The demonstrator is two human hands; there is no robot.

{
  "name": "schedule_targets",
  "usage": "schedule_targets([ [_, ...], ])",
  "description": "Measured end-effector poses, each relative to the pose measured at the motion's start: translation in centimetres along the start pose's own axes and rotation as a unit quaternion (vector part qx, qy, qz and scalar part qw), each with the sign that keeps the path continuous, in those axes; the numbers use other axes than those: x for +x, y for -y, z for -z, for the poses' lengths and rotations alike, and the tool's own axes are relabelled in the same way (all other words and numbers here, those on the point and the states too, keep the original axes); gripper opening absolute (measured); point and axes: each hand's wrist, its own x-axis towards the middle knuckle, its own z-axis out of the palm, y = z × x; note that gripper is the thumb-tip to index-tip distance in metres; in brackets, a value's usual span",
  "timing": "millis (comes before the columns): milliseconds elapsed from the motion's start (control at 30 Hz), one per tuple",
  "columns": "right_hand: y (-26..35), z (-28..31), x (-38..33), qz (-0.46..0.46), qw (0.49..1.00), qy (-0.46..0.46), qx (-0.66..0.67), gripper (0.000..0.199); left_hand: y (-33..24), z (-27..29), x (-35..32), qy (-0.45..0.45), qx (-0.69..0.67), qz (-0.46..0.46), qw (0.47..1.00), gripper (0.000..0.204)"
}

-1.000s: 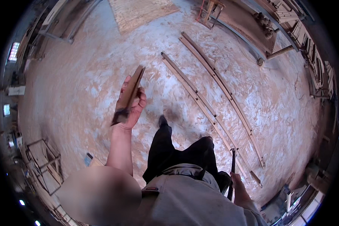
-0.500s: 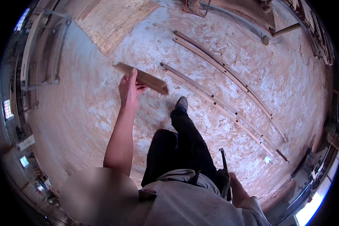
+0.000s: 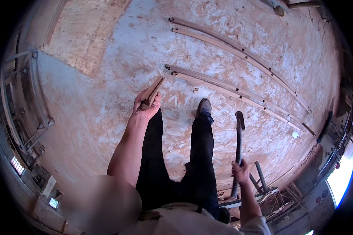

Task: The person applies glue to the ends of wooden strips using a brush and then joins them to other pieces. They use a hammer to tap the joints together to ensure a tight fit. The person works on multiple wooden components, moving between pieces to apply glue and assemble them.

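A short wooden board (image 3: 154,88) is gripped in my left hand (image 3: 144,109), its far end pointing up and to the right. Dark cut ends or notches show at its near end, by my palm. My right hand (image 3: 241,171) is wrapped round the dark handle of a hammer (image 3: 239,143), whose head is at the far end, above the floor. Beyond my feet lie long wooden rails with dark slots: a near pair (image 3: 219,88) and a farther pair (image 3: 223,44). A small wood block (image 3: 196,90) rests on the floor by my shoe.
A large plywood sheet (image 3: 80,35) lies at the far left. Metal racking (image 3: 25,105) stands along the left side. Low at the right are a green-legged stand (image 3: 259,176) and piled timber (image 3: 278,207). A small white object (image 3: 295,134) sits near the rails' right ends.
My left hand has turned the board from crosswise to pointing away from me. My right hand has come forward from my hip with the hammer in it. My view has shifted.
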Motion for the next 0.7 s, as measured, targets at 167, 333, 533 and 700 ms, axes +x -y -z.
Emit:
schedule_targets([
  [167, 3.4, -10.7, 4.7, 0.069, 0.994, 0.086, -0.004, 0.020, -3.3, 4.8, 8.2, 0.005, 0.091, 0.063, 0.994, 0.039],
  [333, 8.7, -18.1, 10.5, 0.080, 0.994, 0.056, -0.045, 0.025, -3.6, 6.3, 12.5, -0.027, 0.109, 0.059, 0.992, 0.028],
  [533, 7.0, -19.8, 12.6, 0.084, 0.991, 0.083, -0.066, 0.026, -4.2, 8.5, 16.4, -0.043, 0.124, 0.065, 0.989, 0.030],
  [700, 6.3, -19.1, 13.4, 0.012, 0.993, 0.095, -0.064, 0.025, -4.5, 9.5, 17.7, -0.055, 0.102, 0.072, 0.991, 0.031],
])
